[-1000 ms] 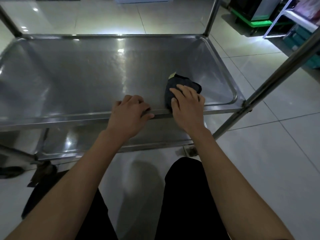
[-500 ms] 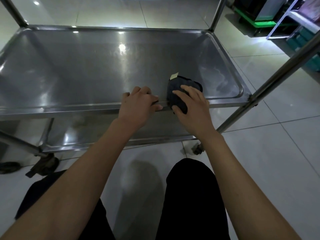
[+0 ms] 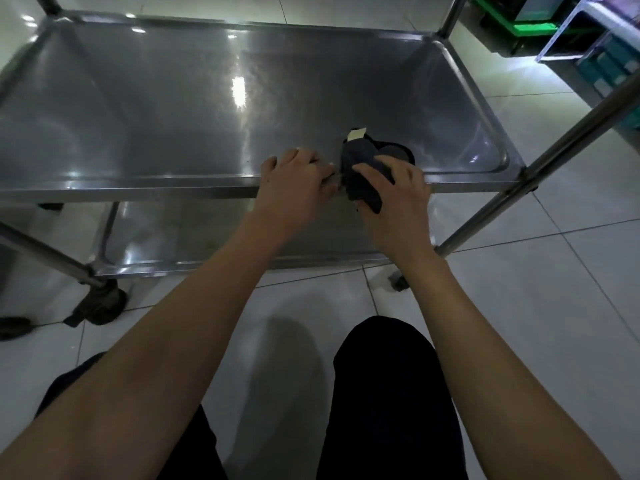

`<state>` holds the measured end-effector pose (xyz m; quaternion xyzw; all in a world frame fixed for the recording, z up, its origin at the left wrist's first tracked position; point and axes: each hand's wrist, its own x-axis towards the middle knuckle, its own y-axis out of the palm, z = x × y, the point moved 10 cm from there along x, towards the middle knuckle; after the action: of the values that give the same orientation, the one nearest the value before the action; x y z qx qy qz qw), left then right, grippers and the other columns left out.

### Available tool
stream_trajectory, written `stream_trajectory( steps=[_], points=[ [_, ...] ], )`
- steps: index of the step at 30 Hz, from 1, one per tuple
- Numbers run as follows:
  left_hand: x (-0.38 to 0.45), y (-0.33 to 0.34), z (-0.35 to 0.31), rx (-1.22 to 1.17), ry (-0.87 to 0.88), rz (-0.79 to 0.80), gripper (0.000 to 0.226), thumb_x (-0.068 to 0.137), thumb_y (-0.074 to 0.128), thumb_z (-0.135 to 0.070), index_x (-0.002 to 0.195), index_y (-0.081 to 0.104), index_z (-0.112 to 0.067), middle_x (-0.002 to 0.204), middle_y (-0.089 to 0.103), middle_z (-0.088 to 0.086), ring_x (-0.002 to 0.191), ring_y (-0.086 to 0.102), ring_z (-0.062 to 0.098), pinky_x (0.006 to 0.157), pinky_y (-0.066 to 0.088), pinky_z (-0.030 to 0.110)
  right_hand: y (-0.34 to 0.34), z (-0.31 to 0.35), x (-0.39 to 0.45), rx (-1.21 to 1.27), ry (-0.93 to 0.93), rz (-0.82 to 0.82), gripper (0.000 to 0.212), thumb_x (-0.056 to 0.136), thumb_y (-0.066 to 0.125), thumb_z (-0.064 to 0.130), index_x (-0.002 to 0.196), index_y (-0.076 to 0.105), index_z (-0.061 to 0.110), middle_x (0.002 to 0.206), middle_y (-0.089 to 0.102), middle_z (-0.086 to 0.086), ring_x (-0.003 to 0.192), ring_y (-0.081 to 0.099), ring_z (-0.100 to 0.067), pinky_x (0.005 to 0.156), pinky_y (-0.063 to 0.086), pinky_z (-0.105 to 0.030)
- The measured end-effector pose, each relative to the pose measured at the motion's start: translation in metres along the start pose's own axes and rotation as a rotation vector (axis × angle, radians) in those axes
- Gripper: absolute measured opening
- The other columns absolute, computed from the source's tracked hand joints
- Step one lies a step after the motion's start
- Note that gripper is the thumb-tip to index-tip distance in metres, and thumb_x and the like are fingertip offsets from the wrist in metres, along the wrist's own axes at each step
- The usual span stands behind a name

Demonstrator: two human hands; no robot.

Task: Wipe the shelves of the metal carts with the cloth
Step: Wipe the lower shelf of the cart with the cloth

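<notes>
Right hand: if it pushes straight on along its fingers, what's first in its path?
Beyond the dark cloth the right hand grips, only bare shelf shows, then probably the far rim; depth is unclear.

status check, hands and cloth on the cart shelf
Left hand grips shelf front rim. Right hand holds dark cloth over that rim. Nothing blocking.

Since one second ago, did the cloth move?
Yes. The cloth slid toward the person, now draping over the shelf's front rim.
</notes>
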<state>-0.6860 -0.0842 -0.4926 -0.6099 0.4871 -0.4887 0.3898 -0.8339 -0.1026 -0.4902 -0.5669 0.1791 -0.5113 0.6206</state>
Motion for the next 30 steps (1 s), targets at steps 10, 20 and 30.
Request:
stream_trajectory(
  steps=[10, 20, 30],
  points=[
    [-0.09, -0.028, 0.05, 0.104, -0.03, 0.008, 0.049, 0.095, 0.056, -0.036, 0.141, 0.054, -0.02, 0.149, 0.047, 0.005, 0.142, 0.036, 0.029, 0.114, 0.029, 0.054, 0.02, 0.08, -0.016, 0.18, -0.137, 0.016, 0.051, 0.078, 0.071, 0.011, 0.128, 0.064, 0.023, 0.138, 0.053, -0.006, 0.128, 0.042, -0.035, 0.101, 0.042, -0.052],
    [-0.162, -0.035, 0.109, 0.057, -0.27, 0.128, 0.049, 0.098, 0.055, -0.038, 0.145, 0.052, -0.023, 0.152, 0.046, 0.005, 0.142, 0.037, 0.03, 0.115, 0.029, 0.054, 0.065, 0.142, -0.054, 0.324, -0.247, 0.141, 0.048, 0.08, 0.071, 0.01, 0.127, 0.065, 0.018, 0.136, 0.054, -0.009, 0.122, 0.048, -0.033, 0.101, 0.042, -0.049],
    [-0.189, -0.021, 0.186, -0.029, -0.431, 0.397, 0.051, 0.101, 0.051, -0.046, 0.147, 0.051, -0.024, 0.152, 0.048, 0.004, 0.14, 0.042, 0.027, 0.115, 0.035, 0.046, 0.165, 0.135, -0.083, 0.589, -0.018, 0.389, 0.04, 0.082, 0.066, 0.012, 0.12, 0.068, 0.024, 0.121, 0.058, 0.005, 0.105, 0.055, -0.01, 0.09, 0.037, -0.007]
  ],
)
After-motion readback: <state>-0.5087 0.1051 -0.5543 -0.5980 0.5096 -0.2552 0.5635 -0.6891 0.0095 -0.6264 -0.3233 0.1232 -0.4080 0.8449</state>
